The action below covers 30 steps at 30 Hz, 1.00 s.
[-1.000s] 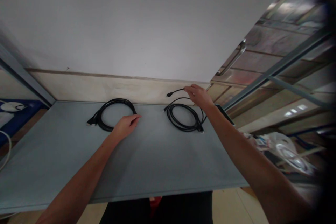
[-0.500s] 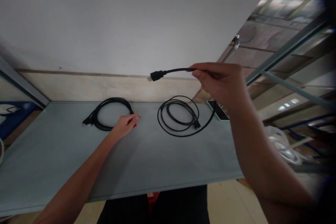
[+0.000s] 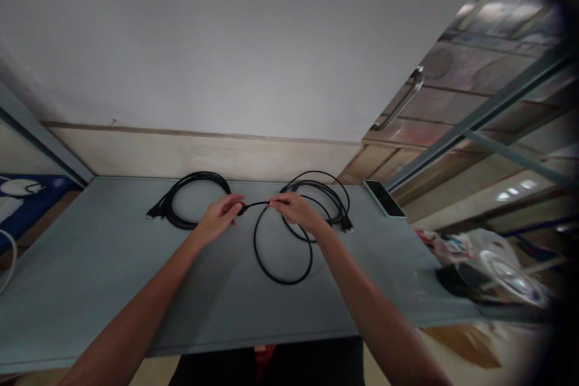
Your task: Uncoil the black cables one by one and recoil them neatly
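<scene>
My left hand [image 3: 221, 214] pinches the black plug [image 3: 242, 210] at one end of a black cable [image 3: 283, 283]. A short stretch of the cable runs across to my right hand [image 3: 294, 208], whose fingers are closed on it. From there a loop hangs down over the grey table [image 3: 217, 307], and more coils lie behind my right hand. The cable's other plug [image 3: 347, 224] rests at the right of those coils. Just behind and left of my left hand lies a second black cable [image 3: 199, 176], neatly coiled, with its connectors [image 3: 156, 211] at the left.
A phone [image 3: 385, 199] lies at the table's far right corner. Behind the table rises a white wall panel [image 3: 226, 48]. Metal posts [image 3: 479, 108] frame the sides. Beyond the right edge stand plastic-wrapped items [image 3: 493, 253], and a blue surface [image 3: 27, 205] is at left.
My right hand has come down and left with the cable, from above the table to beside my left hand. The plug is now between my left fingers, and a new loop hangs.
</scene>
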Tool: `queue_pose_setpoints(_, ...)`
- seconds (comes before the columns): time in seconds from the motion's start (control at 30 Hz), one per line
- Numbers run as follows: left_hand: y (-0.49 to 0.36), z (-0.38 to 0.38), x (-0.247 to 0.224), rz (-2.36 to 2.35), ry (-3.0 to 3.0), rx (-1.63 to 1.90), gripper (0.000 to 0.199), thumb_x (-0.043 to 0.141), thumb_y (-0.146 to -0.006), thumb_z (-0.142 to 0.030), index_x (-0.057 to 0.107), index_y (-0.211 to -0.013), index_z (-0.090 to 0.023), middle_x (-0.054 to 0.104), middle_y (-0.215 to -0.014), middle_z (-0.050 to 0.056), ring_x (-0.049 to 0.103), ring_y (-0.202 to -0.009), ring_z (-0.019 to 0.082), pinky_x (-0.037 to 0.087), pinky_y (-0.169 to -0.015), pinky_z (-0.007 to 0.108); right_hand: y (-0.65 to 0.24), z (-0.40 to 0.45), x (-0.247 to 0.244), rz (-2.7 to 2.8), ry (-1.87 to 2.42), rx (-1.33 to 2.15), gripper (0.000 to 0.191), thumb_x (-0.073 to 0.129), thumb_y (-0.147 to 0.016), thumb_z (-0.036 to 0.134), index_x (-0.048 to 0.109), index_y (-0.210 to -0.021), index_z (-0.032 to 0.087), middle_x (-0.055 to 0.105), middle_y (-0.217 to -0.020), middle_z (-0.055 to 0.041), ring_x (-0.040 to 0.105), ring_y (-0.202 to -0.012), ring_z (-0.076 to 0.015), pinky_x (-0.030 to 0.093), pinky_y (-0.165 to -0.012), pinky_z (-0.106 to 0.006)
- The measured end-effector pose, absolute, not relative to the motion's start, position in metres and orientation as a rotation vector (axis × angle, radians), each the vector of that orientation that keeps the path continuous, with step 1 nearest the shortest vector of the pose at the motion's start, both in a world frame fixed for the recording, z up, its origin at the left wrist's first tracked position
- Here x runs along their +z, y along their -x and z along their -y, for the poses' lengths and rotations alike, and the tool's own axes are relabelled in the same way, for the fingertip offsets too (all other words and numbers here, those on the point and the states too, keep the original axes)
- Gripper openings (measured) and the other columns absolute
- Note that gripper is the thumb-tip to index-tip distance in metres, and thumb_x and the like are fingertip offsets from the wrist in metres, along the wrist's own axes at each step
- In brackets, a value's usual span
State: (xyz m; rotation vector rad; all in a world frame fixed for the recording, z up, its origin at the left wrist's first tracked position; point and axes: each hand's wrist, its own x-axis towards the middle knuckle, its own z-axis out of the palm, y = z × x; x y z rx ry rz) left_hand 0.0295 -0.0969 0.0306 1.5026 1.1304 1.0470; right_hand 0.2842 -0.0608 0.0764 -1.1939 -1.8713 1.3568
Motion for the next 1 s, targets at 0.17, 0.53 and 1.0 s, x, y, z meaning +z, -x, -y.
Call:
queue_pose_setpoints(0.17,-0.031,0.102,0.037,-1.24,-1.817,0.914,0.034,0.059,-0.088,-0.041,0.074,-0.107,-0.016,0.075,-0.098,0.009,0.068,-0.088,0.021,0.052,-0.081,0.032,-0.263,0.067,0.049,1.746,1.096,1.487,0.028,0.068,-0.079,0.037,0.071,-0.102,0.021,0.047,-0.059,0.0042,0.033,-0.045,-0.0067,0.023,-0.041,-0.02)
queue_pose_setpoints(0.53,0.035,0.096,0.069,-1.172,-1.594,0.457,0.044,0.067,-0.08,-0.046,0.075,-0.108,-0.013,0.054,-0.05,-0.002,0.042,-0.048,0.01,0.028,-0.045,0.021,-0.312,0.055,0.039,1.432,1.078,1.806,0.032,0.075,-0.071,0.031,0.074,-0.098,0.012,0.031,-0.05,0.0095,0.018,-0.042,-0.0039,0.012,-0.038,-0.02)
queue_pose_setpoints(1.0,0.089,0.102,0.073,-1.126,-1.387,0.496,0.041,0.072,-0.074,-0.045,0.078,-0.099,-0.013,0.047,-0.047,-0.003,0.032,-0.045,0.007,0.026,-0.043,0.021,-0.366,0.037,0.045,1.148,1.112,1.495,0.026,0.076,-0.066,0.028,0.072,-0.088,0.013,0.036,-0.053,0.0065,0.022,-0.042,-0.004,0.012,-0.035,-0.02)
